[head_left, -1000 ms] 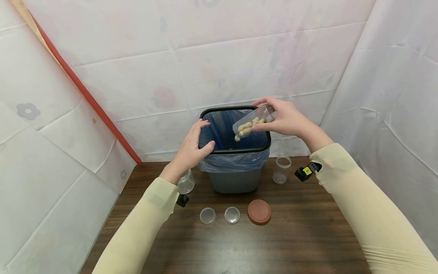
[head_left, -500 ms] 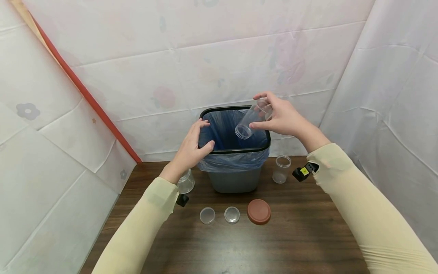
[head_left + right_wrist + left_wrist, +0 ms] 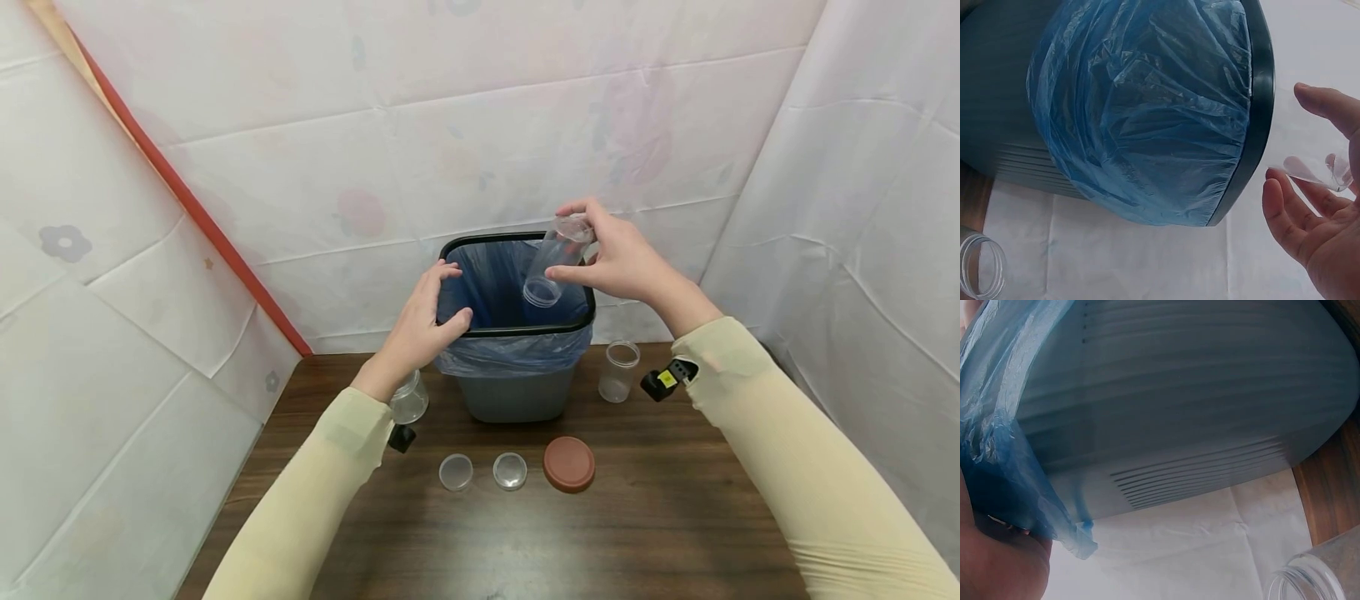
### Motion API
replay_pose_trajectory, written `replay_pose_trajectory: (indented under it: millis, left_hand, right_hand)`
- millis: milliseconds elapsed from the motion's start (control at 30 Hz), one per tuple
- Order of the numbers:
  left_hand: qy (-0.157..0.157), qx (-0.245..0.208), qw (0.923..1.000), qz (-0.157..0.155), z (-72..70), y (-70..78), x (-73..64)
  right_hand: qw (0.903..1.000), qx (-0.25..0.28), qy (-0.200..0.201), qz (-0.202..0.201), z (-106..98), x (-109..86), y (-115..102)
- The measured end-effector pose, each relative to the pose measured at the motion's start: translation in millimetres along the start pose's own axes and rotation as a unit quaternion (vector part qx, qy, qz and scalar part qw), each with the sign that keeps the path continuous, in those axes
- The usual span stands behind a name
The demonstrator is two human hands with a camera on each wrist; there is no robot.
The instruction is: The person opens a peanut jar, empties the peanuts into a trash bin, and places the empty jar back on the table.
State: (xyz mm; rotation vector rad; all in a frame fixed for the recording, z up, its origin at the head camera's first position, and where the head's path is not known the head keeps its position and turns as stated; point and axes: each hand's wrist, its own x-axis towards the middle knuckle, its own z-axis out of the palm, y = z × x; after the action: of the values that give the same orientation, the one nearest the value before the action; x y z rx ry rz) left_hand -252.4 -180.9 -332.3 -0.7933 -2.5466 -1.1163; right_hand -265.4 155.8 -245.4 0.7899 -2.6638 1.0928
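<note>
My right hand (image 3: 628, 262) holds a clear plastic jar (image 3: 553, 258) between thumb and fingers, tipped steeply mouth down over the trash bin (image 3: 513, 398). No contents show inside the jar. A blue bag (image 3: 1147, 119) lines the bin and folds over its outside below the dark rim (image 3: 540, 331). On the bin's left side, my left hand (image 3: 422, 323) grips the rim, thumb over the front edge and fingers over the left one. The bin's bottom inside is hidden from the head view.
A clear jar (image 3: 618, 372) stands open right of the bin. Another jar (image 3: 410, 400) is partly hidden behind the left wrist. In front lie a translucent lid (image 3: 456, 472), a clear lid (image 3: 510, 472) and a reddish-brown lid (image 3: 568, 464) on the wooden table (image 3: 637, 533).
The peanuts in the held jar have gone out over the bin, and the jar has tilted from slanted to nearly upside down. The left hand has stayed on the rim.
</note>
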Motion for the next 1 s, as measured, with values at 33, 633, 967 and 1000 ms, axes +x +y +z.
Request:
replay_pose_trajectory:
  millis: [33,633,967,1000]
  left_hand:
    - [0.000,0.000,1.0000,0.001,0.1,0.0,0.0]
    - [0.004,-0.001,1.0000,0.005,0.6,1.4,0.3]
    - [0.002,-0.008,1.0000,0.003,1.7,2.0,-0.5]
    - [0.002,-0.008,1.0000,0.002,1.5,1.8,-0.5]
  right_hand:
    - [1.0000,-0.003,0.000,-0.002,0.3,-0.5,0.6]
    - [0.9982,-0.047,0.000,-0.037,0.0,-3.1,10.4]
    - [0.9984,-0.043,0.002,-0.035,3.3,-3.5,9.6]
    - [0.9986,-0.042,0.002,-0.033,2.9,-3.7,10.3]
